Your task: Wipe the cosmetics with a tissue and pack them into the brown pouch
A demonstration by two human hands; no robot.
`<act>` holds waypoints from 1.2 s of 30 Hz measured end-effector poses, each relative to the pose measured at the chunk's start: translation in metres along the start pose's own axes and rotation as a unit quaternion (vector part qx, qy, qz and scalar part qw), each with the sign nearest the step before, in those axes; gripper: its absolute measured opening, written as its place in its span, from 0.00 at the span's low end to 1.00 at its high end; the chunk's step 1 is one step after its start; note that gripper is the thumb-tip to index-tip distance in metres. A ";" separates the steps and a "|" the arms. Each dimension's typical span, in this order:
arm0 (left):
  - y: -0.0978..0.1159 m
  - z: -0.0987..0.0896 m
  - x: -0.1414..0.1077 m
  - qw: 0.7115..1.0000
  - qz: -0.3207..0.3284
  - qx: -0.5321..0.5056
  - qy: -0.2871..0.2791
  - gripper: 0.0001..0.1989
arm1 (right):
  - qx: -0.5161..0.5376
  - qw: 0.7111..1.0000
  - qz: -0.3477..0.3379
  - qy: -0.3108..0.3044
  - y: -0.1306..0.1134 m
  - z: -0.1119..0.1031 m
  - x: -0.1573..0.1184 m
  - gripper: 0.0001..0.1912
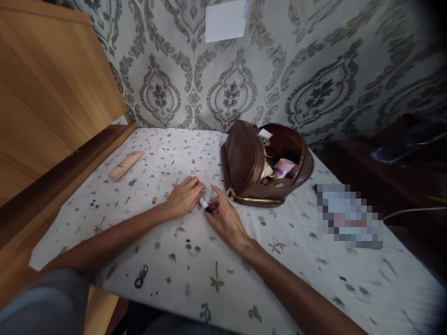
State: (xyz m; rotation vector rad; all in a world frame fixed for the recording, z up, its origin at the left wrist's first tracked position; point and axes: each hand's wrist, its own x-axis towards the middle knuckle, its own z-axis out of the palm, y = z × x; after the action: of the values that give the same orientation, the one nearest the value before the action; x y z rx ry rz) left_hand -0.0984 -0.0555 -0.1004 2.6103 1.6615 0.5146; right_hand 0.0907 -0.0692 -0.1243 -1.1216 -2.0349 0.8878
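Note:
Between my two hands, just above the patterned white cloth, is a small clear tube [204, 203] with a black end. My left hand [186, 197] is closed around its clear upper part, fingers curled over it. At the black end, the thumb and lower fingers of my right hand [228, 222] pinch the tube, while the index finger sticks out. What is printed on the tube is too small to read. Close to my right hand stands a brown zippered bag [244, 160], unzipped, with pink and white packets [284, 167] inside.
A beige squeeze tube [126, 166] lies at the left of the cloth [167, 153]. On the right is a pixelated flat object [349, 216], with a white cable [415, 211] beside it. Wooden furniture [49, 60] borders the left; patterned wall covering [192, 70] rises behind.

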 end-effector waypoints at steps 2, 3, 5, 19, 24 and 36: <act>-0.016 0.000 0.006 0.998 -0.057 -0.004 0.014 0.10 | -0.003 1.000 -0.008 0.000 -0.001 0.000 0.000 0.34; -0.023 0.001 0.008 0.996 -0.083 -0.012 0.026 0.10 | -0.005 1.000 -0.011 0.003 -0.001 -0.001 0.000 0.32; -0.035 0.002 0.010 0.992 -0.112 -0.031 0.050 0.09 | -0.016 1.000 -0.013 0.006 -0.002 -0.001 0.001 0.22; 0.013 0.005 -0.014 0.982 0.171 0.029 0.079 0.15 | -0.069 0.996 -0.025 0.053 0.000 -0.005 0.001 0.04; -0.013 0.005 -0.009 0.992 0.103 0.026 0.074 0.15 | -0.097 0.993 -0.024 0.059 0.000 -0.003 0.000 0.05; -0.021 0.003 -0.008 0.977 0.081 0.136 0.145 0.14 | -0.130 0.987 -0.064 0.065 0.004 -0.006 -0.002 0.10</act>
State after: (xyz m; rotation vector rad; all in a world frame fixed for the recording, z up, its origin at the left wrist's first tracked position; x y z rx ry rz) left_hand -0.1191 -0.0531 -0.1094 3.0134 1.7099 0.7561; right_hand 0.0982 -0.0674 -0.1246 -1.1367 -2.1289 0.4824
